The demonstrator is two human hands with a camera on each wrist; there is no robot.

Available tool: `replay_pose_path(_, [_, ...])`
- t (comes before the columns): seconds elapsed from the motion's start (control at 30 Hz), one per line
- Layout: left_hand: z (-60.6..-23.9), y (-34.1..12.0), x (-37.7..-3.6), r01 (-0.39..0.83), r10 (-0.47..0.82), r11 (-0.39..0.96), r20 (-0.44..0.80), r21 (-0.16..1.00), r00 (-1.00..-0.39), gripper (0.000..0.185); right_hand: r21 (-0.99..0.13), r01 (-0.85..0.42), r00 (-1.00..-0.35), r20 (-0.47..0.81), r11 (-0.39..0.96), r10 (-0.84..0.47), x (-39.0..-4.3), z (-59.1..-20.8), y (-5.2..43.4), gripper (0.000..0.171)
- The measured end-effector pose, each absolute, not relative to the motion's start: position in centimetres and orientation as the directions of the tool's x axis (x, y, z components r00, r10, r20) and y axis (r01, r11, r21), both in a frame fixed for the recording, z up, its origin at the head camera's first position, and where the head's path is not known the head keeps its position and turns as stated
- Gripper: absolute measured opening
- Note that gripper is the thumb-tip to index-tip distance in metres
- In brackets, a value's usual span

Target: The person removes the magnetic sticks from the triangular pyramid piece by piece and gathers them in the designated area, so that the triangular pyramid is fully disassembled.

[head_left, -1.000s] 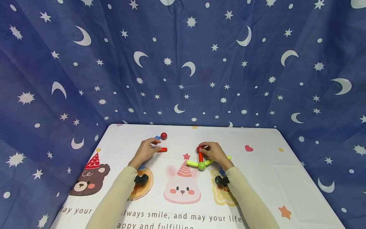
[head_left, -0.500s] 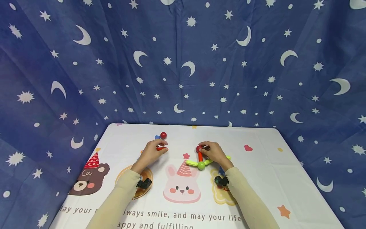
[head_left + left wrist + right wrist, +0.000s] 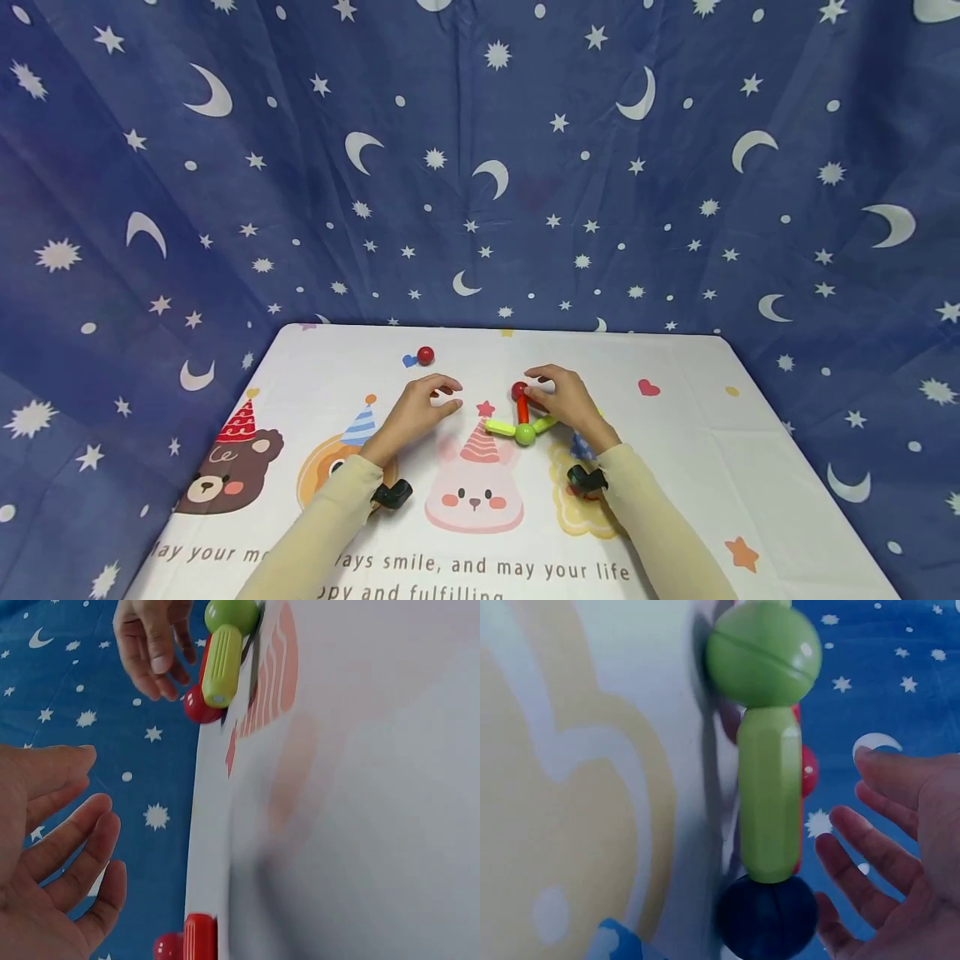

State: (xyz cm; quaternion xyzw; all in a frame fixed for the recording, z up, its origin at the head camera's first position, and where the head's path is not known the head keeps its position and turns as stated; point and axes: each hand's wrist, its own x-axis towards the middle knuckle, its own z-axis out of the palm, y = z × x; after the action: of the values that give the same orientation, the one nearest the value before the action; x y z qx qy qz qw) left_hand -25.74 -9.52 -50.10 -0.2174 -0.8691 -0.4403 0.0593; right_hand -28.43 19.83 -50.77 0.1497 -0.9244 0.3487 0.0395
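My left hand (image 3: pixel 420 410) hovers over the table, its fingers bent loosely and apart, with nothing between them. Just behind its fingers a red stick (image 3: pixel 200 937) lies on the table, mostly hidden in the head view. A joined toy lies right of centre: a green ball (image 3: pixel 525 433), a yellow-green stick (image 3: pixel 500 428) pointing left, and a red stick (image 3: pixel 522 410) running to a red ball (image 3: pixel 520 391). Another yellow-green stick (image 3: pixel 769 795) leads to a dark blue ball (image 3: pixel 768 918). Beside the red ball is my right hand (image 3: pixel 567 398), fingers spread and empty.
A loose red ball (image 3: pixel 425 356) sits near the table's back edge, left of centre. The white tablecloth (image 3: pixel 660 467) carries printed animals and lettering. A blue curtain (image 3: pixel 480 167) with moons and stars hangs behind the table and along its sides.
My left hand has moved right, away from the red stick that was at its fingertips. The right hand's fingers have loosened and lifted slightly from the joined red ball.
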Motion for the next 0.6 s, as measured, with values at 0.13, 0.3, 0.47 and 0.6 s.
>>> replay_pose_path(0.13, [-50.3, -8.7, -25.4, 0.425, 0.331, 0.510, 0.286, 0.748, -0.900, 0.024, -0.622, -0.314, -0.949, 0.224, 0.717, -0.222, -27.4, -50.3, 20.0, 0.031])
replay_pose_path(0.3, [-50.6, -7.7, -24.9, 0.413, 0.341, 0.512, 0.263, 0.753, -0.903, 0.026, -0.647, -0.322, -0.945, 0.260, 0.692, -0.196, -26.0, -49.9, 20.0, 0.029])
replay_pose_path(0.47, [-50.8, -6.9, -24.6, 0.403, 0.319, 0.507, 0.268, 0.762, -0.909, 0.026, -0.700, -0.276, -0.961, 0.218, 0.659, -0.171, -24.3, -49.7, 19.7, 0.027])
replay_pose_path(0.6, [-51.0, -6.4, -24.3, 0.390, 0.304, 0.506, 0.263, 0.769, -0.915, 0.026, -0.719, -0.242, -0.970, 0.187, 0.651, -0.153, -23.2, -49.9, 19.4, 0.027])
